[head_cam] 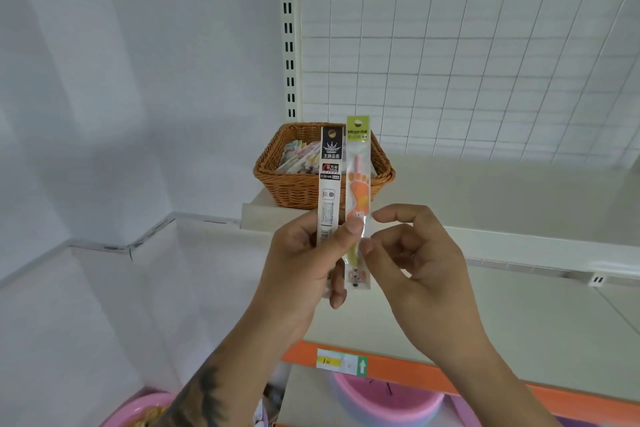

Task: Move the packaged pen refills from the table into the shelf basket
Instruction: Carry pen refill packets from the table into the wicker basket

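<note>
- Two refill packs stand upright in front of the wicker basket (323,184): a black-topped pack (329,184) and a green-topped pack (358,191).
- Left hand (304,270) grips both, thumb on the green one.
- Right hand (415,260), fingers loosely curled, touches the green pack's edge.
- Basket on the shelf (485,191) holds pastel packets (299,158).

I see plain white walls (121,80) meeting in a corner at left. A slotted white upright (289,28) edges a white wire grid panel (467,45). Cream shelf (502,191) below it; lower shelf edged with an orange strip (415,371) bearing a label (341,361). Light even, soft.
</note>
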`<state>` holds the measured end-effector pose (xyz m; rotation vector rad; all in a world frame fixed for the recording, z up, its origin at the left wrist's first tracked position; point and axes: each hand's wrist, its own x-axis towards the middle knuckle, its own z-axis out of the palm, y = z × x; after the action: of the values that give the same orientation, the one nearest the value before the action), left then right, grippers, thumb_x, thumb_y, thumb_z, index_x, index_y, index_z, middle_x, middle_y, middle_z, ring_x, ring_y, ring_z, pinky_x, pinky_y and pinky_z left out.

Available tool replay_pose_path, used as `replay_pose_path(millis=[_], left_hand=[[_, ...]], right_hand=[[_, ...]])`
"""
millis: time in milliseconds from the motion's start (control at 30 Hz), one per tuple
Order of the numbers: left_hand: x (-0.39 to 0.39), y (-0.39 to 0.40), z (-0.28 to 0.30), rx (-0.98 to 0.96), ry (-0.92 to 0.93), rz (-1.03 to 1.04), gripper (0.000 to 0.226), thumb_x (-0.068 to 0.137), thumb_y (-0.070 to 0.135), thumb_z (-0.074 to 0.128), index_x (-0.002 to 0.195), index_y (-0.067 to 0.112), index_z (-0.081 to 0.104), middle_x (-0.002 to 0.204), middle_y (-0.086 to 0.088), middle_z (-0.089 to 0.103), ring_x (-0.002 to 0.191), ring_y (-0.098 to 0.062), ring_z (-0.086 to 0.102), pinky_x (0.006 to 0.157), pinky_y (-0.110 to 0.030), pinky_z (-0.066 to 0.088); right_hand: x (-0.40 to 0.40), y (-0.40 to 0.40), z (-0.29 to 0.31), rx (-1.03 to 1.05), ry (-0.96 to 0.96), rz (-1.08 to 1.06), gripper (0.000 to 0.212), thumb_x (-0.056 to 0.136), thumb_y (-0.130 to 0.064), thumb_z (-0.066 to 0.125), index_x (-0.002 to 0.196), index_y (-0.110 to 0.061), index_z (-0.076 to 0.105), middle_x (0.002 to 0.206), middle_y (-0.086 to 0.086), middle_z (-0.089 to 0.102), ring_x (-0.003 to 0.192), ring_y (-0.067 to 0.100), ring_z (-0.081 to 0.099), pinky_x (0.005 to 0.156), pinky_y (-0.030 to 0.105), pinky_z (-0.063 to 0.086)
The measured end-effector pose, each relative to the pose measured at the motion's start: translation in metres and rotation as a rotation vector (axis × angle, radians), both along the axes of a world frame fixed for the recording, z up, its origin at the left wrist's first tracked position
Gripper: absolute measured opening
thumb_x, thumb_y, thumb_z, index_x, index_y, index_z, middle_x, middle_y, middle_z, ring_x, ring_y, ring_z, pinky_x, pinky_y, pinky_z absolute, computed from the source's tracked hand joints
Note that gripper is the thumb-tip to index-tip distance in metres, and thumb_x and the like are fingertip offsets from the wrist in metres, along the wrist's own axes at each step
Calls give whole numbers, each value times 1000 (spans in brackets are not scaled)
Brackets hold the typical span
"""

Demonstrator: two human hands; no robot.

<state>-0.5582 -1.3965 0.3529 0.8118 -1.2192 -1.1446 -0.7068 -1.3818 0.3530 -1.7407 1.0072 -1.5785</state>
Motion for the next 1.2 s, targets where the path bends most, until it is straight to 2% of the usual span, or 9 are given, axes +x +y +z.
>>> replay_pose_path(millis=[100, 233, 333, 433, 567, 733, 867, 1067, 1200], left_hand=[[9, -5, 1, -23, -5, 26, 26, 86, 43, 69, 102, 25, 79, 87, -9, 73, 53, -36, 45, 46, -28, 40], [26, -12, 0, -15, 42, 75, 32, 89, 48, 61, 89, 19, 76, 76, -8, 63, 45, -27, 45, 48, -29, 38], [40, -12, 0, 6, 49, 111, 35, 86, 47, 62, 88, 15, 75, 75, -9, 62, 45, -23, 48, 45, -27, 40], [53, -10, -1, -3, 27, 120, 32, 87, 46, 61, 86, 17, 75, 74, -8, 62, 46, -24, 49, 46, -27, 42], [64, -9, -3, -21, 12, 135, 34, 93, 39, 57, 93, 8, 71, 73, -7, 61, 45, -26, 51, 45, -29, 45], [78, -6, -8, 15, 4, 177, 29, 98, 37, 55, 89, 16, 73, 72, -10, 63, 45, -29, 59, 53, -36, 57], [83, -6, -12, 3, 17, 185, 32, 95, 37, 55, 94, 10, 70, 67, -8, 60, 42, -23, 51, 47, -29, 47], [79, -11, -5, 58, 72, 143, 51, 85, 61, 53, 94, 15, 72, 67, -6, 57, 51, -14, 38, 52, -27, 26], [75, -17, -1, 111, 104, 151, 69, 90, 68, 41, 118, 10, 67, 75, -6, 63, 57, -13, 43, 54, -31, 33]], right_hand=[[7, -5, 6, 2, 68, -13, 36, 92, -4, 72, 107, -33, 61, 72, -3, 72, 67, 14, 68, 66, 16, 49], [17, -27, 43, -65, 103, -94, 29, 92, -6, 71, 105, -31, 66, 73, -4, 73, 65, 14, 67, 65, 22, 52], [32, -64, 83, -8, 214, -189, 23, 91, -11, 67, 103, -30, 68, 69, -6, 70, 49, 4, 55, 52, 19, 43], [53, -102, 112, 140, 282, -189, 20, 86, -7, 65, 101, -17, 73, 86, 2, 73, 36, 2, 48, 40, 14, 36], [83, -143, 121, 306, 515, -189, 27, 85, 1, 66, 111, 3, 71, 109, 16, 76, 61, 14, 59, 58, 24, 45], [103, -164, 107, 304, 778, -185, 23, 89, -9, 59, 110, -12, 68, 104, 8, 71, 74, 22, 62, 67, 31, 54], [109, -159, 101, 239, 997, -300, 24, 88, -19, 62, 112, -20, 65, 105, 4, 67, 93, 29, 64, 87, 49, 58], [96, -127, 99, -28, 849, -388, 6, 97, -27, 60, 98, -28, 66, 95, -7, 68, 93, 20, 63, 89, 46, 54], [81, -78, 76, -338, 575, -333, 7, 95, -21, 65, 94, -24, 71, 75, -22, 58, 74, 2, 60, 65, 20, 47]])
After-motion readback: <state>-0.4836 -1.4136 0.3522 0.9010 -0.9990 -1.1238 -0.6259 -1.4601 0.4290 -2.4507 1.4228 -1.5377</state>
